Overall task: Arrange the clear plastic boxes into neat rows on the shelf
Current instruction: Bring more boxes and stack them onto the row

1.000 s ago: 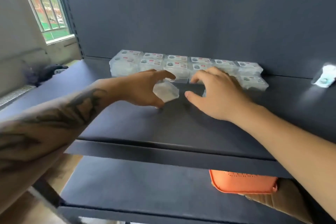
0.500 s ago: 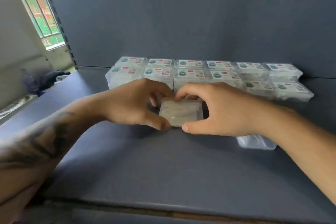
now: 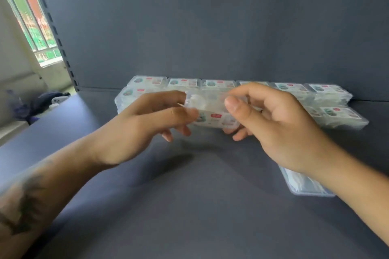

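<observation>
Both arms come in from the bottom corners, left from about 7 o'clock and right from about 4 o'clock, and meet mid-frame. The left hand (image 3: 145,126) has its thumb and fingers curled, pinching the left end of a small clear box (image 3: 212,111). The right hand (image 3: 271,124) grips the right end, thumb on top, fingers underneath. The left forearm has a dark tattoo.

Two hands (image 3: 145,126) (image 3: 280,130), one held clear box (image 3: 212,111), one loose box (image 3: 303,185), two shelf rows (image 3: 219,84)
</observation>
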Demonstrator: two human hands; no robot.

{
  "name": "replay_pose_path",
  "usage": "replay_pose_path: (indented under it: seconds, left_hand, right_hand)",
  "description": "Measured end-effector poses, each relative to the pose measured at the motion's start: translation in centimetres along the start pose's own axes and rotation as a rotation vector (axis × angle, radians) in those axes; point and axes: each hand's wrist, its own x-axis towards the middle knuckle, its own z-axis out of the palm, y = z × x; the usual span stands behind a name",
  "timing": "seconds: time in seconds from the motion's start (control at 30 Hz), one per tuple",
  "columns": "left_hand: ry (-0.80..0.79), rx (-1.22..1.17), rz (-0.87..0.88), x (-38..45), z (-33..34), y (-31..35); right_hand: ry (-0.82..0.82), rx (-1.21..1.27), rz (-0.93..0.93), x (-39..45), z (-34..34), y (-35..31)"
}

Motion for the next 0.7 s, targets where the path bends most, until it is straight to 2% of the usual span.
replay_pose_path:
  seconds: [0.27, 0.43, 0.5, 0.63, 0.7]
  left_hand:
    - [0.087, -0.102, -0.012, 0.1, 1.0, 0.3]
    - [0.107, -0.137, -0.051, 0.1, 1.3, 0.4]
    - [0.121, -0.137, -0.079, 0.2, 1.3, 0.3]
    - [0.129, -0.138, -0.129, 0.2, 1.7, 0.1]
    - [0.138, -0.118, -0.137, 0.3, 2.0, 0.0]
  right_hand:
    - [0.068, 0.173, 0.175, 0.4, -0.4, -0.4]
    - [0.069, 0.156, 0.161, 0.4, -0.2, 0.1]
    - [0.037, 0.022, 0.088, 0.1, -0.1, 0.4]
    - [0.011, -0.536, -0.147, -0.3, -0.1, 0.8]
    - [-0.007, -0.641, -0.208, -0.3, -0.1, 0.7]
